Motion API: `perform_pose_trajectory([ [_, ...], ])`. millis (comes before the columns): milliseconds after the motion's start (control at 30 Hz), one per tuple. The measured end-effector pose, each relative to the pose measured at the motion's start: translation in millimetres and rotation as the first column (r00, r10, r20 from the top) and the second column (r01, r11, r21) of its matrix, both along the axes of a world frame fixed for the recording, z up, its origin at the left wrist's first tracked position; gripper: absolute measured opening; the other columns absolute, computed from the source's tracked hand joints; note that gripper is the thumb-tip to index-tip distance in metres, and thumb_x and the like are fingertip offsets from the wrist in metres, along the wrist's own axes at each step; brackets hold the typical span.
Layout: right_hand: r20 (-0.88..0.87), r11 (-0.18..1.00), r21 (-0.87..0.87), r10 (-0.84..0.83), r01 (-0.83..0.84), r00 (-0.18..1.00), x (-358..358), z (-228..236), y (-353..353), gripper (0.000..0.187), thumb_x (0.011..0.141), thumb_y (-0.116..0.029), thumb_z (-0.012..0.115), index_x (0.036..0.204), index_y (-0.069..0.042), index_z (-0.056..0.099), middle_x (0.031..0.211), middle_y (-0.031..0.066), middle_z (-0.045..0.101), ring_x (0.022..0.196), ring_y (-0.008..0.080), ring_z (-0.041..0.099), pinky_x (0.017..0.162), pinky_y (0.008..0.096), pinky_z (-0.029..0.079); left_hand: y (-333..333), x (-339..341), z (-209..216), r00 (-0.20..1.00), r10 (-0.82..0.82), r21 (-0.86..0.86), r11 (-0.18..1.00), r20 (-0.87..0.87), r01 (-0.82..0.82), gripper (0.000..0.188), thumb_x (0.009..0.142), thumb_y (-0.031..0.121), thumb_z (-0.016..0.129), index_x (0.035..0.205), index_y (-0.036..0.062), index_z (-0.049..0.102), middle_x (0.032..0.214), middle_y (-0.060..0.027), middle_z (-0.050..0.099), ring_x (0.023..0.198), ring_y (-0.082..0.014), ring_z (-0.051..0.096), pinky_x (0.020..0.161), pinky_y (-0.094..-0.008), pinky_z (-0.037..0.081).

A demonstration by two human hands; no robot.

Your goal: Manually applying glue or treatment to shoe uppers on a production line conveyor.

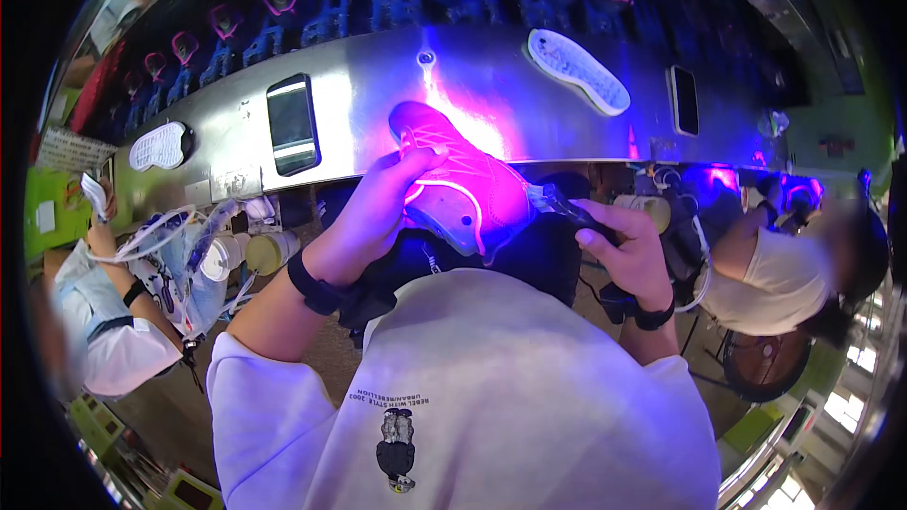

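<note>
A shoe upper (474, 181), lit pink and purple, is held over the near edge of the metal bench. Along its lower border runs a bright glowing line. My left hand (380, 196) is closed round its left side, thumb on top. In my right hand (631, 247) is a dark-handled brush (573, 210), gripped between thumb and fingers. The brush's pale tip is at the right end of the shoe upper and appears to touch it.
On the metal bench (354, 66) lie a phone (294, 125), a white shoe sole (578, 72), another sole (158, 146) and a second phone (684, 101). Behind, a dark rack (378, 14) carries several shoes. Pots (270, 251) hang below the edge. Co-workers sit on both sides.
</note>
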State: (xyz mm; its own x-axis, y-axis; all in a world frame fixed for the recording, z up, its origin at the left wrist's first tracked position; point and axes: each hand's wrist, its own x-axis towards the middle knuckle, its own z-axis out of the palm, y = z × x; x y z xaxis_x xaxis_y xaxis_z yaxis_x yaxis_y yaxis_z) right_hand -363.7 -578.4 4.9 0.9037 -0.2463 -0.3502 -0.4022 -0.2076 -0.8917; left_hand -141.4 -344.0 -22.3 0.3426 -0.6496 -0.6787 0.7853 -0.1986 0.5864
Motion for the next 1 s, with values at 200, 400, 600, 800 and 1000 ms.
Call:
perform_pose_trajectory([
  [200,0.163,0.959,-0.277,0.116,-0.068,0.980,19,14,-18,0.043,0.084,-0.007,0.076,0.126,-0.010,0.071,0.086,0.0101,0.070,0.073,0.0195,0.063,0.069,0.0309,0.050,2,-13,4,0.951,0.082,-0.069,0.992,-0.298,-0.107,0.048,0.101,0.036,0.057,0.135,0.0043,0.050,0.124,-0.0139,0.065,0.104,-0.0229,0.070,0.081,-0.0360,0.062],
  [400,0.354,0.896,-0.437,0.246,-0.073,0.903,44,11,-36,0.043,0.082,-0.007,0.078,0.125,-0.011,0.072,0.071,0.0079,0.058,0.060,0.0181,0.054,0.059,0.0314,0.044,10,-31,0,0.887,0.011,-0.375,0.908,0.461,0.184,0.049,0.100,0.039,0.057,0.137,0.0065,0.052,0.124,-0.0187,0.064,0.107,-0.0347,0.068,0.080,-0.0397,0.064],
  [600,0.262,0.922,-0.377,0.195,-0.085,0.945,48,14,-24,0.041,0.082,-0.003,0.076,0.122,-0.006,0.072,0.075,0.0061,0.059,0.066,0.0159,0.056,0.065,0.0287,0.046,12,-23,-17,0.373,-0.039,-0.176,0.924,-0.927,-0.340,0.061,0.097,0.045,0.057,0.138,0.0006,0.050,0.124,-0.0228,0.062,0.110,-0.0443,0.065,0.077,-0.0393,0.066],
  [800,0.354,0.945,-0.326,0.160,-0.039,0.921,54,3,1,0.043,0.080,-0.001,0.078,0.121,-0.006,0.072,0.071,0.0043,0.056,0.059,0.0135,0.051,0.058,0.0278,0.043,18,-39,-10,0.198,-0.194,-0.270,0.820,-0.961,-0.505,0.078,0.100,0.052,0.053,0.151,-0.0017,0.032,0.138,-0.0403,0.043,0.116,-0.0463,0.061,0.069,-0.0343,0.067],
  [1000,0.460,0.915,-0.402,0.178,0.025,0.870,46,-18,26,0.044,0.079,-0.001,0.079,0.122,-0.006,0.072,0.080,0.0080,0.065,0.067,0.0173,0.060,0.064,0.0295,0.049,34,-44,-4,0.246,-0.194,-0.298,0.802,-0.950,-0.518,0.073,0.099,0.050,0.054,0.148,-0.0023,0.039,0.124,-0.0406,0.053,0.087,-0.0358,0.067,0.062,-0.0292,0.064],
])
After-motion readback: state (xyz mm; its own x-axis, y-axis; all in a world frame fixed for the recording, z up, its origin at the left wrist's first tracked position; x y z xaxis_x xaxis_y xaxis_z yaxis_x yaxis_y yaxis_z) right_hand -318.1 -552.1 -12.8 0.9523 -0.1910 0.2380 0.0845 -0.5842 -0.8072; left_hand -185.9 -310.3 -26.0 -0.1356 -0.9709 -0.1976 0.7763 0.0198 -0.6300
